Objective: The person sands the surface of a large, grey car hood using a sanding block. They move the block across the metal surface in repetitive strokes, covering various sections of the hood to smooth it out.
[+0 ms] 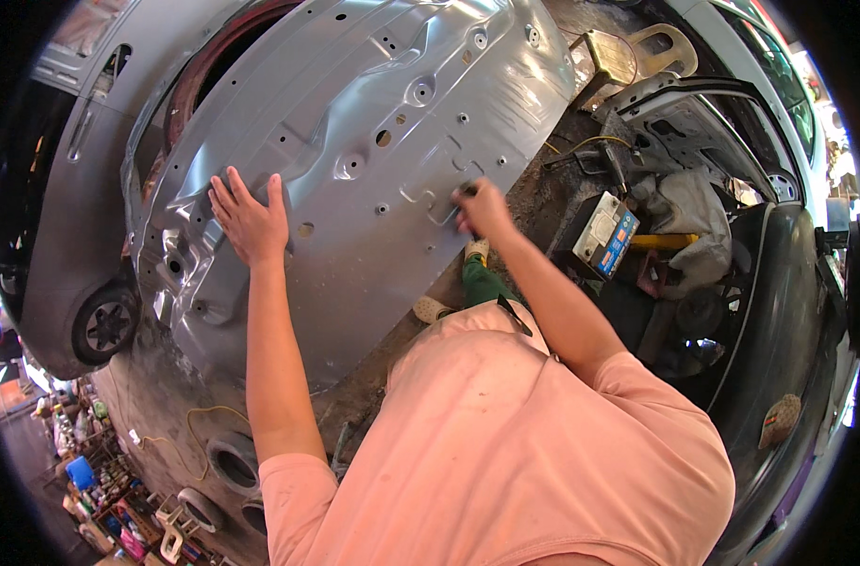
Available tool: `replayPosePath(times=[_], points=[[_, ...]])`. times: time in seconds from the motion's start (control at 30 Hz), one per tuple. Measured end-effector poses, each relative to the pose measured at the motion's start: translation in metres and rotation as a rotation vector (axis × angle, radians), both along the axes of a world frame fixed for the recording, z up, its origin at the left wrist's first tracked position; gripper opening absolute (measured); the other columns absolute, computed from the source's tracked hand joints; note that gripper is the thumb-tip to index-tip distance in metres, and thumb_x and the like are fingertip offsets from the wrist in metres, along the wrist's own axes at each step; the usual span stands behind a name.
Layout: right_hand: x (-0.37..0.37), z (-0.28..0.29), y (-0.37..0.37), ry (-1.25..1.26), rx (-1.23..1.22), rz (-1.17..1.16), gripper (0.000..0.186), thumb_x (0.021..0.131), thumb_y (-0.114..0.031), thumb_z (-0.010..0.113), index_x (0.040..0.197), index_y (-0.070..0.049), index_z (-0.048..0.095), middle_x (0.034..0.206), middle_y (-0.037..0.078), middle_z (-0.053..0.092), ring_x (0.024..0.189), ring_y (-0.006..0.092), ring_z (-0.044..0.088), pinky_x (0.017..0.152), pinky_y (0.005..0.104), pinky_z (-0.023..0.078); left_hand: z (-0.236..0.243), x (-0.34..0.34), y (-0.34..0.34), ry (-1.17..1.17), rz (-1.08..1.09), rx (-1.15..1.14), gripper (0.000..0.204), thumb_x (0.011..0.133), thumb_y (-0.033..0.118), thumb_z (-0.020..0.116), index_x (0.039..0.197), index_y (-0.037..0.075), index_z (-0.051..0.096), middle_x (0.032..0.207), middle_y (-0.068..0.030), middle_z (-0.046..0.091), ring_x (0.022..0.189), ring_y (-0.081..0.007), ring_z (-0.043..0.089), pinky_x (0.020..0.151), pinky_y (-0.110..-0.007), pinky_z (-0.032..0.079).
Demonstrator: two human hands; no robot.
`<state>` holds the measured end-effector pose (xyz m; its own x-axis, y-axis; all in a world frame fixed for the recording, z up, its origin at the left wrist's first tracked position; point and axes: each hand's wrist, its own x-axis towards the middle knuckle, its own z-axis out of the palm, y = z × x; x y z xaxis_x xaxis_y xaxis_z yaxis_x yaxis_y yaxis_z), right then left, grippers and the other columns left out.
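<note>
A large grey stamped sheet-metal car panel (345, 274) with several holes, round dimples and raised ridges lies in front of me. My left hand (252, 222) rests on it, palm down, with the fingers stretched and the thumb apart. Near the panel's right edge, my right hand (486, 209) is closed around a small dark object (467, 191), mostly covered by the fingers, so its kind cannot be made out. A stamped outline in the metal shows just left of that hand.
A grey car with a black wheel (106, 324) stands at the left. To the right are a car battery (604, 236), an open car door (708, 118) and a beige plastic chair (670, 49). Loose tyres (233, 462) and a yellow cable (196, 424) lie at the lower left.
</note>
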<state>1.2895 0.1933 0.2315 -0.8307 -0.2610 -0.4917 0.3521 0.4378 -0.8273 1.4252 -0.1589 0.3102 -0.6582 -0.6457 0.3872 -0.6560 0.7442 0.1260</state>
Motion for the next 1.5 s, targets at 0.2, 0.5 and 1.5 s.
replayPosePath(times=[0.2, 0.5, 1.5], points=[[-0.017, -0.006, 0.010, 0.019, -0.029, 0.099, 0.024, 0.097, -0.019, 0.074, 0.104, 0.003, 0.067, 0.069, 0.009, 0.070, 0.053, 0.0172, 0.067, 0.049, 0.0336, 0.054, -0.001, 0.004, -0.003, -0.014, 0.000, -0.013, 0.088, 0.103, 0.068, 0.048, 0.166, 0.011, 0.027, 0.172, -0.0208, 0.021, 0.160, -0.0393, 0.019, 0.130, -0.052, 0.023], [0.022, -0.002, -0.023, -0.052, -0.140, -0.113, 0.022, 0.100, -0.017, 0.071, 0.107, 0.003, 0.065, 0.068, 0.010, 0.068, 0.051, 0.0188, 0.066, 0.046, 0.0356, 0.052, 0.000, 0.003, -0.002, -0.037, 0.017, -0.011, 0.088, 0.103, 0.069, 0.047, 0.167, 0.013, 0.026, 0.173, -0.0190, 0.021, 0.160, -0.0381, 0.018, 0.130, -0.051, 0.023], [-0.001, 0.008, -0.044, -0.204, -0.344, -0.329, 0.018, 0.102, -0.013, 0.067, 0.106, 0.003, 0.061, 0.073, 0.012, 0.066, 0.051, 0.0200, 0.062, 0.047, 0.0358, 0.055, 0.001, 0.001, -0.001, -0.026, -0.005, -0.024, 0.088, 0.103, 0.068, 0.047, 0.166, 0.011, 0.028, 0.171, -0.0214, 0.023, 0.159, -0.0393, 0.020, 0.129, -0.052, 0.025]])
